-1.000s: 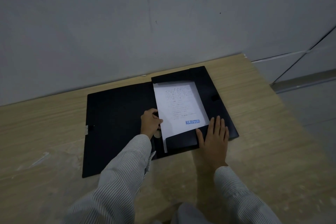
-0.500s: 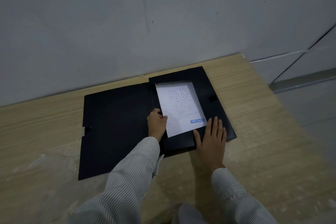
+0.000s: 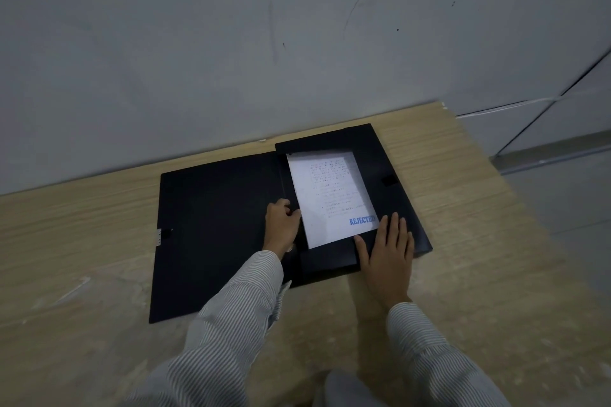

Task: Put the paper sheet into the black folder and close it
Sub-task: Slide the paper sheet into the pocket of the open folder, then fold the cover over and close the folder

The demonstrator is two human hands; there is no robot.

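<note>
The black folder (image 3: pixel 215 225) lies open on the wooden table, its cover flat to the left. In its right half lies the white paper sheet (image 3: pixel 330 201), printed with small text and a blue "REJECTED" stamp. A black flap covers the sheet's near edge. My left hand (image 3: pixel 281 225) has its fingers curled at the sheet's left edge, near the folder's spine; whether it pinches the paper I cannot tell. My right hand (image 3: pixel 386 251) lies flat, fingers spread, pressing on the folder's near right corner beside the stamp.
The wooden table (image 3: pixel 82 258) runs up to a grey wall (image 3: pixel 231 43) just behind the folder. Its right edge drops off to a grey floor (image 3: pixel 562 208). A small clasp (image 3: pixel 388 181) sits on the folder's right side.
The sheet has slid further into the folder's right half and lies squarer. My left hand has moved up along the sheet's left edge; the right hand stays pressed down.
</note>
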